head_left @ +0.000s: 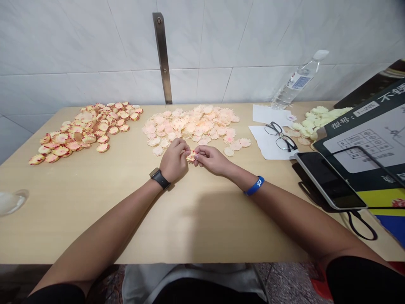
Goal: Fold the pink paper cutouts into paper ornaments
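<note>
Peach and red, a small frilled rosette sits pinched between the fingertips of both hands, straight in front of the person at the table. The left hand and the right hand meet there, backs up, closed together on the piece from either side, so much of it is hidden. Whether it is paper or thin plastic, I cannot tell from here. A black smartwatch circles the left wrist, and a blue wristband circles the right.

Just beyond the grip lies a loose heap of pale peach rosettes, its nearest pieces close to the fingers. Left of the grip, well apart, spreads a second heap of red-edged rosettes. Off to the right of the grip is a smaller pale yellow heap, beside two sheets of white paper with black-framed glasses resting on them. A clear plastic water bottle lies tilted behind those sheets. Further right and nearer, a dark tablet rests against a black printed board. All of this sits on a pale wooden table pushed against a white tiled wall, with a metal strip running up the tiles straight beyond the grip.
</note>
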`<state>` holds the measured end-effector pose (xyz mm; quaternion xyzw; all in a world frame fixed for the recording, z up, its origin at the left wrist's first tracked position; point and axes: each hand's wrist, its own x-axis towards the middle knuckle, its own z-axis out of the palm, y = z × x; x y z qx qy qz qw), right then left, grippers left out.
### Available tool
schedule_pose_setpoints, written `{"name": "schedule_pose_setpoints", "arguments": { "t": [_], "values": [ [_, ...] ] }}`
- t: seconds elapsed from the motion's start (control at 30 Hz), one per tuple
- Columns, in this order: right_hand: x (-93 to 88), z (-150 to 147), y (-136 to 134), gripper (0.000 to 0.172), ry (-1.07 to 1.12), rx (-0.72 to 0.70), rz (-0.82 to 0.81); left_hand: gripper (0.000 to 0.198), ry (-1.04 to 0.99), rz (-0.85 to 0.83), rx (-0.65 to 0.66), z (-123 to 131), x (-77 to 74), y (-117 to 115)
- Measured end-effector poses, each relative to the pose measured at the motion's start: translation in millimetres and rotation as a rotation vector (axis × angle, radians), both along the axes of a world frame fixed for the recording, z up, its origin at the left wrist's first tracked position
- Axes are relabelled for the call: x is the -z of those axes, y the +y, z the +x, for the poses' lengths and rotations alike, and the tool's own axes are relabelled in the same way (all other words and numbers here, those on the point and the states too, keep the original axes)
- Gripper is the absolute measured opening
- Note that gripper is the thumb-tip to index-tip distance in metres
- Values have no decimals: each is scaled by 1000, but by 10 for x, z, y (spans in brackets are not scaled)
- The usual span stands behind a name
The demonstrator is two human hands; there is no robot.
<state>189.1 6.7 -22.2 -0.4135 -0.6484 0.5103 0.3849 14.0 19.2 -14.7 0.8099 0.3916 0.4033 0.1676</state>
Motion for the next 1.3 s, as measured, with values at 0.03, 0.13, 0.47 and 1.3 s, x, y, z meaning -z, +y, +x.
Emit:
{"name": "schedule_pose_setpoints", "arguments": {
  "t": [0.03, 0.13, 0.47, 1.3],
  "values": [
    [12, 10, 15, 17, 18, -15, -9, 14, -19, -20, 3, -1, 4, 7],
    [52, 37, 59, 21, 66, -56, -30, 13, -67, -67, 14, -10, 17, 38],
    [39, 41, 74, 27, 126, -62, -76, 7, -183, -243, 67, -68, 45, 131],
    [146, -123, 9, 8, 10, 323, 81, 16, -102, -85, -94, 35, -13, -34]
  ]
}}
